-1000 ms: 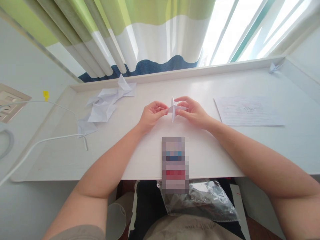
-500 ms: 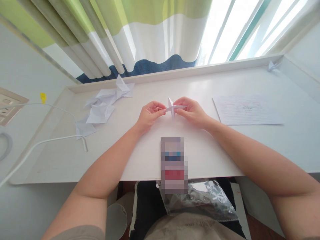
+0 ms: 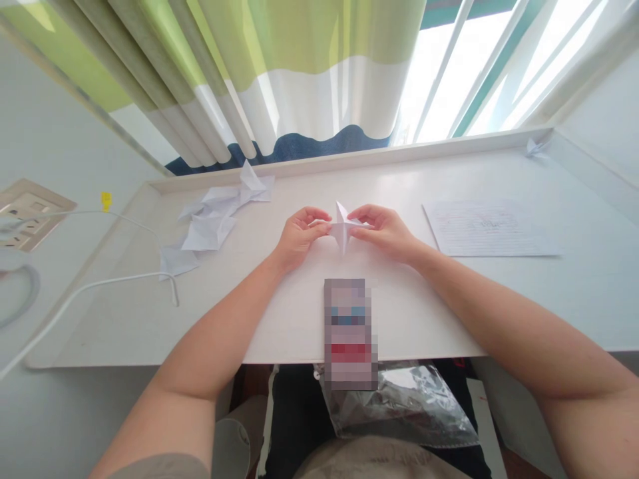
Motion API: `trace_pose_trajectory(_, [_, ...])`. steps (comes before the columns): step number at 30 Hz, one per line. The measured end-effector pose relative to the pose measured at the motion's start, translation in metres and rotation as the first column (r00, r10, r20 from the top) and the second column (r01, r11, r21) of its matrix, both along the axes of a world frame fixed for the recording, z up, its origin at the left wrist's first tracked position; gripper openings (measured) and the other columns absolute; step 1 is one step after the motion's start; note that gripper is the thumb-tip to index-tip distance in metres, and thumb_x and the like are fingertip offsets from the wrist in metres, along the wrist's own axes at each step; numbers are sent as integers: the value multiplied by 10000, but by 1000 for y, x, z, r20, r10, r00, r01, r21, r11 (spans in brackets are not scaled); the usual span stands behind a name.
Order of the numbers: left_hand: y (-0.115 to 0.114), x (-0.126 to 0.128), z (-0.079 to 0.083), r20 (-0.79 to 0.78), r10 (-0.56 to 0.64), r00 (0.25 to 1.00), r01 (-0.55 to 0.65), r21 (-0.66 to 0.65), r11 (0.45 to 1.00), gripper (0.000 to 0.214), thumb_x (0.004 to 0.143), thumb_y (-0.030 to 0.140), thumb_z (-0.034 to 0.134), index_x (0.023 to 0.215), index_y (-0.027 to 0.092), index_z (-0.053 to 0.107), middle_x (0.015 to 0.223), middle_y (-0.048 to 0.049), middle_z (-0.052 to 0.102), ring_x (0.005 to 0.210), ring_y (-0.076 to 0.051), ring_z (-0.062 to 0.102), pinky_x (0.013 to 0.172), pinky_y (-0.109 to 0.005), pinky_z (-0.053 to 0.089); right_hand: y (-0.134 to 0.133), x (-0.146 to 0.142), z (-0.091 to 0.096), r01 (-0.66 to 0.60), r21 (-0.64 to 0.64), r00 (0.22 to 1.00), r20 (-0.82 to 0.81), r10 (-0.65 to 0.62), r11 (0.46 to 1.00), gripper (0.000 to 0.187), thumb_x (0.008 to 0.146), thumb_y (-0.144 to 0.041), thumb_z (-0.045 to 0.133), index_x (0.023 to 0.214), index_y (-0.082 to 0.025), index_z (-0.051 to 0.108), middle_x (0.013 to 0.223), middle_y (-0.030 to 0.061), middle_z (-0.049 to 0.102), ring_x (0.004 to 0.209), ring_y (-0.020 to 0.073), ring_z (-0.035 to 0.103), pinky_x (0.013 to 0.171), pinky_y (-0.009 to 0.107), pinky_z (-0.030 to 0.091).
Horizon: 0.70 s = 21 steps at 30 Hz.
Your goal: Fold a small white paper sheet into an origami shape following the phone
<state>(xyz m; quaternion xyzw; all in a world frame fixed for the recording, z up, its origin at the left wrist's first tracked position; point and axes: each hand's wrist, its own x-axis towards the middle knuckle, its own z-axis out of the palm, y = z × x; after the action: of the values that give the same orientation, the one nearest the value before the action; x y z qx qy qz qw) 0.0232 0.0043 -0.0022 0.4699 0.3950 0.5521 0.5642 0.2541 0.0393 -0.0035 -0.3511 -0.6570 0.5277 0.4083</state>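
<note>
A small white folded paper piece [image 3: 341, 229] with pointed flaps is held above the middle of the desk. My left hand [image 3: 305, 234] pinches its left point between thumb and fingers. On the other side, my right hand [image 3: 379, 229] grips the right flap with thumb below and fingers above. One point sticks upward and another points down toward me. Closer to my body lies a phone-like slab [image 3: 349, 326] with a blurred face, reaching over the desk's front edge.
Several folded white papers [image 3: 210, 226] lie at the left, near a white cable [image 3: 124, 276]. A stack of written sheets [image 3: 492, 229] is at the right. Another folded paper [image 3: 536, 149] sits in the far right corner. A clear plastic bag [image 3: 404, 412] rests on my lap.
The folded paper has turned in my fingers, so a broader face now shows and its right point is less visible. Both hands keep hold. The whole view has shifted slightly.
</note>
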Motion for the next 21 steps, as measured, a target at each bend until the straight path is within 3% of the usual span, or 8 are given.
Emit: trace_pose_trajectory(21, [8, -4, -8, -12, 7, 1000, -7, -25, 1000, 400, 629, 299, 1006, 899, 209, 725, 971, -6, 752, 864, -139, 697, 849, -308, 561, 4, 2, 1, 7, 5, 1000, 28, -7, 1000, 448, 731, -551, 936, 1016, -250, 764, 1041, 54, 772, 938, 231, 687, 848, 421, 574])
